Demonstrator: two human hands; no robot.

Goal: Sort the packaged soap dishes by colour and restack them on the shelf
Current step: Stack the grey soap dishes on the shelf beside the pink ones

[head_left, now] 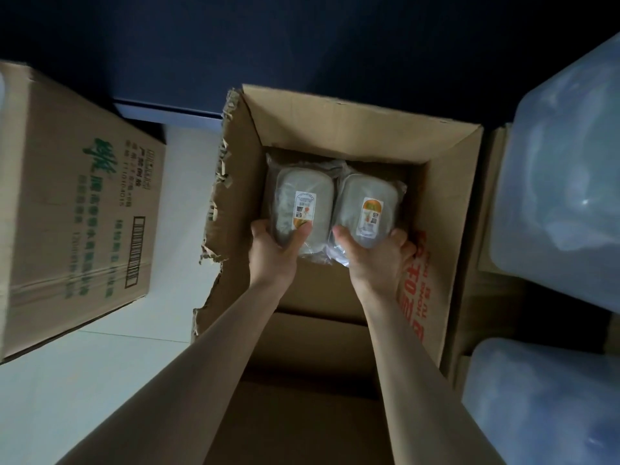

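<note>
Left hand [273, 250] gripping left soap dish [303, 196], right hand [380, 260] gripping right soap dish [349, 209], fingers hidden, colours unclear.

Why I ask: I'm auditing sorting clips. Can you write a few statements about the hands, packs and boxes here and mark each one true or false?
1. The left hand and the right hand each grip one pack, the left pack and the right pack. True.
2. The packs are side by side above the open box. True.
3. The closed box on the left has red print. False: its print is green.
4. The packs bear no labels. False: each shows a label on top.
</note>
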